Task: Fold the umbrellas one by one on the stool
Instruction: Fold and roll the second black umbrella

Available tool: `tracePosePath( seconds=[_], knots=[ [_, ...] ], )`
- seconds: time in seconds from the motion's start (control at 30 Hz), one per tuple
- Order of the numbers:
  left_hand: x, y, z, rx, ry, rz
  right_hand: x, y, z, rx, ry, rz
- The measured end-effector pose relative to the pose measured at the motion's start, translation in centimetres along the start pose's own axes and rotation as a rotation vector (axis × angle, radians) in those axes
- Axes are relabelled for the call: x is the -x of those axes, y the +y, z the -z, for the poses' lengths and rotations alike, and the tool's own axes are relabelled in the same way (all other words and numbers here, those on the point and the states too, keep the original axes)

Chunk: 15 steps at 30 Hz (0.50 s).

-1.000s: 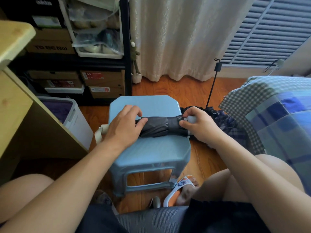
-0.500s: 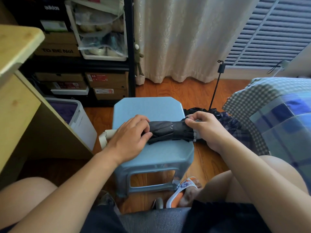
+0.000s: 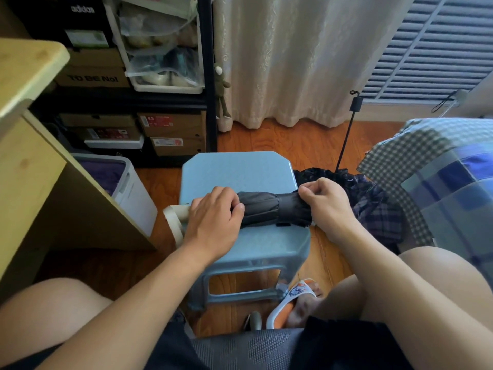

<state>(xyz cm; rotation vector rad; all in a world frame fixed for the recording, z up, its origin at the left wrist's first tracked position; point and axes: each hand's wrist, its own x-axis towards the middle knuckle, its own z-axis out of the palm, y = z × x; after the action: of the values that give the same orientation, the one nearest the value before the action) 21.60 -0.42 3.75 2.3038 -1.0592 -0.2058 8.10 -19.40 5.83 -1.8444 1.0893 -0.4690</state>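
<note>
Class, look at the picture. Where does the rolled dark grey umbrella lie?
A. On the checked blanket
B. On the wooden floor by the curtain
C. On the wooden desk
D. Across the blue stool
D: the dark grey umbrella lies across the blue stool, with the left hand gripping one end and the right hand pinching the other.

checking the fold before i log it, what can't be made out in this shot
- Head view: the strap of the grey umbrella, so whether it is fastened; the right hand covers that end.
- Head view: most of the umbrella's cream handle, under the left hand.
- Head view: how far the second, dark umbrella on the floor is folded; the stool and right arm hide part of it.
- Head view: shoebox labels, too small to read.
</note>
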Motion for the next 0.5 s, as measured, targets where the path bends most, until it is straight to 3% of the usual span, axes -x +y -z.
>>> tracePosePath(
  seconds=[0.13,0.3,0.5],
  knots=[
    [-0.7,0.9,-0.3,-0.017,0.030,0.089,-0.5,-0.4,0.2,-0.039,-0.033,-0.079],
    [-1.0,1.8,-0.1,-0.044,0.065,0.169,-1.0,-0.4,-0.2,0.107,-0.031,-0.043],
    [-1.5,0.6,1.3,0.063,-0.081,0.098,-1.4,-1.3,0.1,0.150,-0.065,-0.021]
  ],
)
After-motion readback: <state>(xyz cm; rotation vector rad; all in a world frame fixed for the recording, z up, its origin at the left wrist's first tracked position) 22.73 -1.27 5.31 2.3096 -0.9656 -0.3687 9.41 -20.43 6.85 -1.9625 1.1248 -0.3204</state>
